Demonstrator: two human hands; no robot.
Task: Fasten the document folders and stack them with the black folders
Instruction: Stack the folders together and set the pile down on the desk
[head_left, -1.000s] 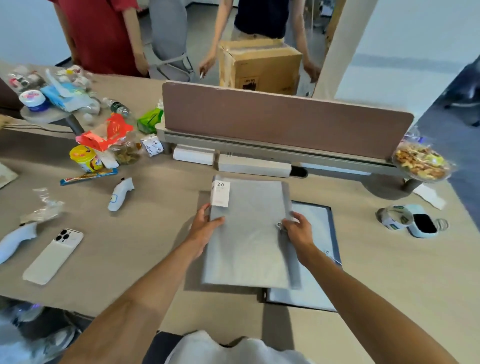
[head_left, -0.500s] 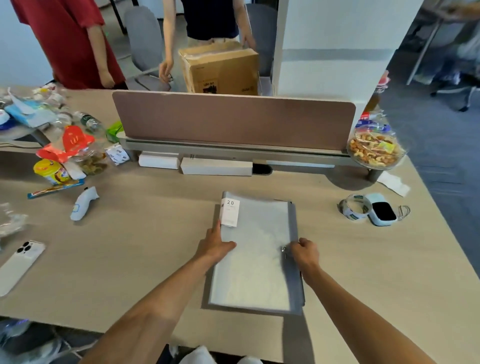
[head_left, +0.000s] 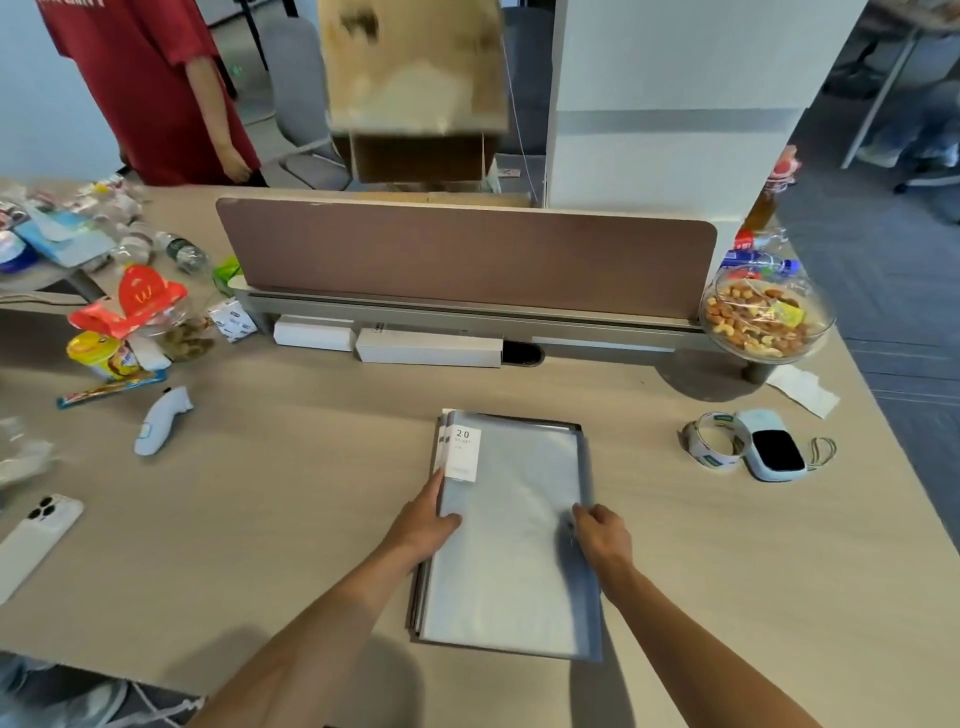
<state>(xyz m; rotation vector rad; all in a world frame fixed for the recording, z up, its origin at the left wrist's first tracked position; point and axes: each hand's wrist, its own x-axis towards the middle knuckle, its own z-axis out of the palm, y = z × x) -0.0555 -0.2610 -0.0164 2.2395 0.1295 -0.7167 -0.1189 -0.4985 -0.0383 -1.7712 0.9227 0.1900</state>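
A grey translucent document folder (head_left: 511, 540) with a white "20" label lies on top of a stack of black folders (head_left: 422, 592), whose dark edges show along the left and top. The stack rests on the wooden desk (head_left: 260, 519) in front of me. My left hand (head_left: 423, 522) grips the grey folder's left edge, thumb on top. At the right edge, my right hand (head_left: 602, 535) pinches the folder near its fastener.
A brown divider panel (head_left: 467, 254) crosses the desk behind the stack. A tape roll (head_left: 717, 439) and a small white device (head_left: 774, 449) lie to the right, a bowl of nuts (head_left: 763, 312) at back right. Phone (head_left: 36, 540), snacks and a white handheld device (head_left: 161, 418) sit left. A person in red (head_left: 156, 78) stands beyond.
The grey folder has been slid right and squared onto the black folder stack, which now shows only at its edges. Both hands stayed on the folder's sides. The cardboard box behind has been lifted.
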